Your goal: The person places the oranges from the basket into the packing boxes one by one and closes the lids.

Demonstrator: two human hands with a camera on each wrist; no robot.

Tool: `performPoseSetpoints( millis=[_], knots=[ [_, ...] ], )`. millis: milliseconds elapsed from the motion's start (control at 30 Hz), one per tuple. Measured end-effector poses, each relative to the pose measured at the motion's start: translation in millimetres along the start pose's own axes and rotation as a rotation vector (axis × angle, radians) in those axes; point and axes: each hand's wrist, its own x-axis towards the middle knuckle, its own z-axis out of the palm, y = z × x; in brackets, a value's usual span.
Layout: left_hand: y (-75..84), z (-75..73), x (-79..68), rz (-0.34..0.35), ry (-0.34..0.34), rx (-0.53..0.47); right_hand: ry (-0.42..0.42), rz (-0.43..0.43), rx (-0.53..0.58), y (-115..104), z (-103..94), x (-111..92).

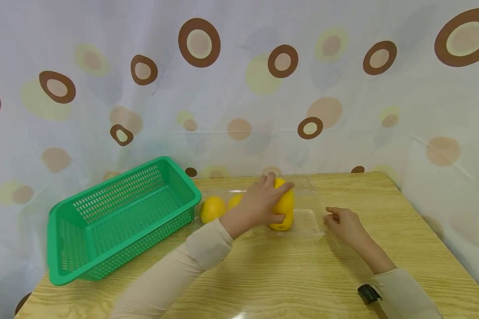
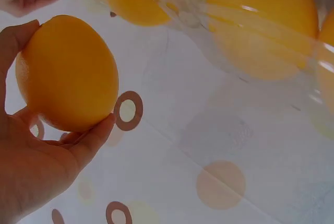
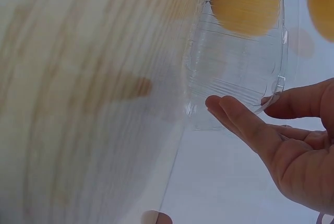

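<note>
My left hand (image 1: 259, 204) grips a round yellow-orange fruit (image 2: 70, 75), with thumb and fingers spread around its sides. In the head view it holds this fruit above the right part of a clear plastic box (image 1: 309, 223). Another fruit (image 1: 282, 223) shows just below it, partly hidden. Further left in the box sit a fruit (image 1: 213, 209) and one (image 1: 235, 201) half covered by my left wrist. At the box's right end my right hand (image 1: 349, 228) pinches the thin rim, with the thumb on one side, as the right wrist view shows.
A green plastic basket (image 1: 123, 254) stands at the left, close beside the box, with only its perforated base showing inside. The wooden table (image 1: 271, 274) meets a patterned curtain (image 1: 223, 97) at the back. A dark band (image 1: 369, 293) sits at my right cuff.
</note>
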Motion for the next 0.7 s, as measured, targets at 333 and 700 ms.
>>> performPoseSetpoints(
  millis=[333,700],
  knots=[
    [26.0,27.0,26.0,0.037,-0.007,-0.06,-0.017,-0.004,0.033,1,-2.3,-1],
    [41.2,46.0,46.2,0.022,-0.064,0.025,-0.049,-0.053,0.029,2,-4.2,-3]
  ],
)
